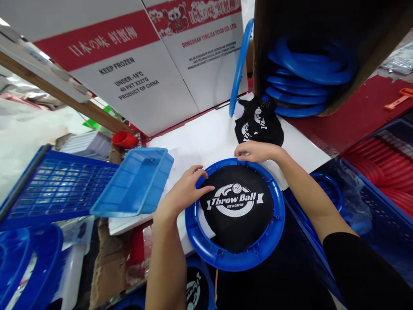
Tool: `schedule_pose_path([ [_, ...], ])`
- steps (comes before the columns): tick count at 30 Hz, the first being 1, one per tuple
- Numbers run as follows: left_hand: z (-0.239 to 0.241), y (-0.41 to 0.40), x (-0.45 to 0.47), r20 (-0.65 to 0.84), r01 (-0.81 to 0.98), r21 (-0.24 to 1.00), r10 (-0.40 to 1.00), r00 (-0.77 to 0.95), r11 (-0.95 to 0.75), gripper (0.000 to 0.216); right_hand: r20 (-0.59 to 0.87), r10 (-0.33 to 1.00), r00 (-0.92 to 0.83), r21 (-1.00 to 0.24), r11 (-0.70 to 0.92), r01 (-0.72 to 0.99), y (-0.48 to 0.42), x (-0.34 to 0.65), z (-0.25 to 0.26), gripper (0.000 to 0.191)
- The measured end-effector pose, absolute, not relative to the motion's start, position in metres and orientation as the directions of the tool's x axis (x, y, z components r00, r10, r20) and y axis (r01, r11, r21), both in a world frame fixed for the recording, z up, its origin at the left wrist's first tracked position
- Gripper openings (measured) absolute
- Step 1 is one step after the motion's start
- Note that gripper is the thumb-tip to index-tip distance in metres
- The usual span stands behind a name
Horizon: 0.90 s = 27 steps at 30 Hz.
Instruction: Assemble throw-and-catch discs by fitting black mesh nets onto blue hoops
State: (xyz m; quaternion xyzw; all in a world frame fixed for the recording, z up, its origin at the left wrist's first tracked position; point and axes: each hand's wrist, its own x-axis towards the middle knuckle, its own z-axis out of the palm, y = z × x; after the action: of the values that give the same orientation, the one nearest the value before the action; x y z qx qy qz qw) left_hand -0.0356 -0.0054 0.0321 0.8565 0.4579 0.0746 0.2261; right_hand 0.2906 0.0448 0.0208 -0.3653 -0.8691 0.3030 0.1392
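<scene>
1. Two bare hands are at the blue ring (278,211), which lies flat before the person; its ribbed side faces up, maybe so the rim is easy to reach.
2. The left hand (183,189) straddles the upper-left rim, fingers outside and thumb inside over the black mesh disc (237,230); this loose grasp seems to keep the ring steady.
3. The right hand (258,150) has its fingers bent at the far rim; I cannot tell if they pinch mesh or only press.
4. The disc lies inside the ring, print upward, with a gap at lower left, so probably it is not fixed all around.
5. The ring's far part is over the white board (190,140), which perhaps gives support.
6. More mesh discs (272,129) lie just beyond the right hand, near stacked rings (297,92) in the carton (383,26), likely for short reaching.
</scene>
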Motion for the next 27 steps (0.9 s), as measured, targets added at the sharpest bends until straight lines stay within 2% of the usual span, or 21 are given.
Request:
schedule_pose_path([
  [3,0.028,-0.005,-0.032,-0.077,0.73,0.48,0.806,0.587,-0.486,0.024,0.122,0.793,-0.597,-0.613,0.533,0.583,0.046,0.289,0.02,0.014],
  [6,0.028,-0.004,-0.031,-0.051,0.734,0.477,0.819,0.571,-0.483,0.025,0.194,0.8,-0.568,-0.672,0.53,0.517,0.047,0.279,0.017,0.012],
  [9,0.029,-0.004,-0.031,-0.046,0.764,0.452,0.844,0.535,-0.46,0.023,0.137,0.751,-0.646,-0.71,0.529,0.464,0.046,0.268,0.013,0.017],
  [12,0.029,-0.003,-0.027,-0.001,0.767,0.454,0.86,0.51,-0.454,0.018,0.075,0.733,-0.676,-0.673,0.538,0.508,0.044,0.266,0.014,0.021],
  [15,0.029,-0.003,-0.02,0.06,0.74,0.486,0.863,0.502,-0.465,0.009,0.031,0.757,-0.653,-0.644,0.514,0.567,0.042,0.274,0.018,0.033],
  [17,0.028,-0.002,-0.016,0.074,0.737,0.49,0.865,0.496,-0.465,0.01,0.007,0.752,-0.659,-0.64,0.509,0.576,0.042,0.281,0.021,0.039],
  [23,0.022,-0.002,-0.008,0.124,0.722,0.486,0.856,0.502,-0.494,0.011,0.173,0.69,-0.703,-0.682,0.599,0.42,0.044,0.265,0.016,0.018],
  [27,0.018,0.002,-0.002,0.176,0.673,0.513,0.832,0.525,-0.533,0.014,0.185,0.667,-0.722,-0.641,0.639,0.426,0.044,0.246,0.008,0.015],
])
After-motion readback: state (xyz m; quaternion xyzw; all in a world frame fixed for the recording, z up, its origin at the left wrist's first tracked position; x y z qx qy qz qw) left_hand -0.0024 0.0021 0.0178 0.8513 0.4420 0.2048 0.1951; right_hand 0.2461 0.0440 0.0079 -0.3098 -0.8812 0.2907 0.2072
